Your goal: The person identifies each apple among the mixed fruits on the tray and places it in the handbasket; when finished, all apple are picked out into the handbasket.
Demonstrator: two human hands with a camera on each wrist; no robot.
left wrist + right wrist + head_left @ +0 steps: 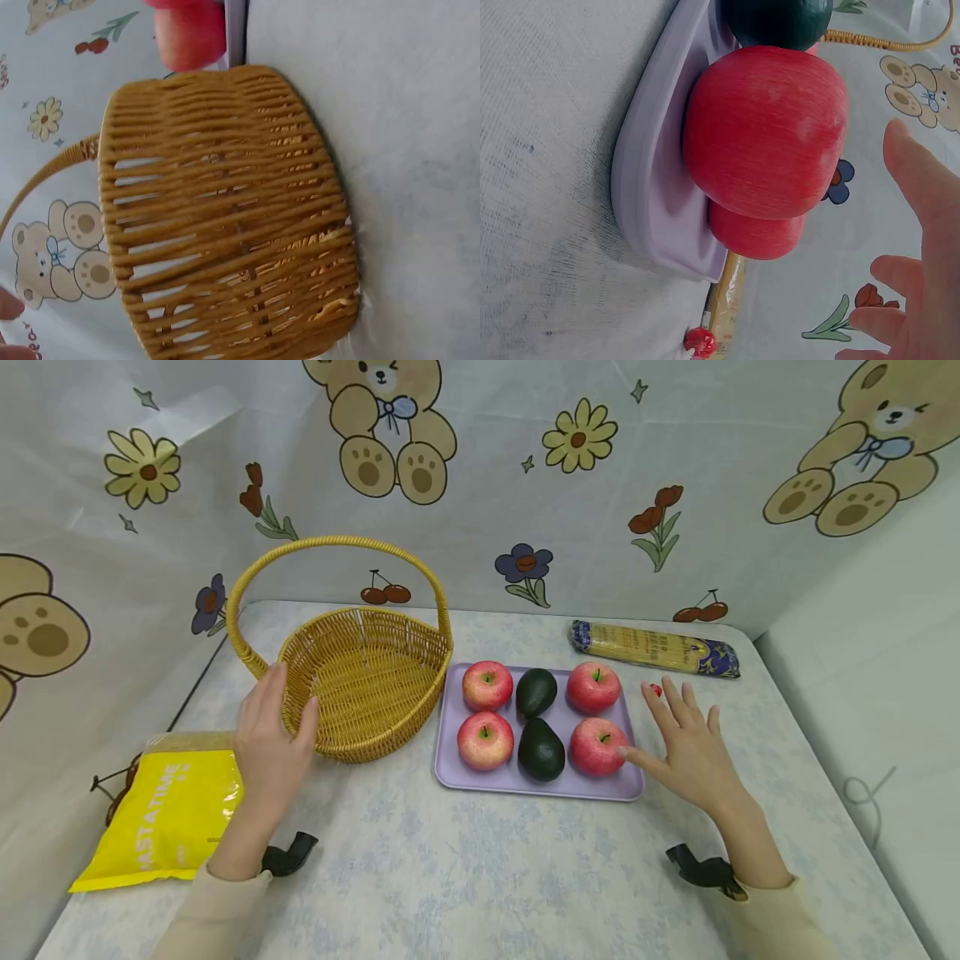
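Note:
My left hand (pixel 272 739) is held at the left side of the yellow wicker basket (pixel 375 735), thumb apart from the fingers, holding nothing. The basket's woven wall (pixel 232 217) fills much of the left wrist view. Fingers spread, my right hand (pixel 690 756) hovers at the right end of a lilac tray (pixel 480 782). Its thumb overlaps the front right apple (pixel 597 747) in the head view, while the right wrist view shows a gap between thumb and apple (pixel 769 131). Two avocados (pixel 542 750) lie mid-tray between two pairs of apples (pixel 486 741).
At the left lies a yellow bag (pixel 176 814) lettered PASTATIME. A long gold-and-blue packet (pixel 652 648) rests at the back right. A small red object (pixel 700 342) sits near the tray, partly behind my right hand in the head view. A bear-print cloth (pixel 480 485) hangs behind.

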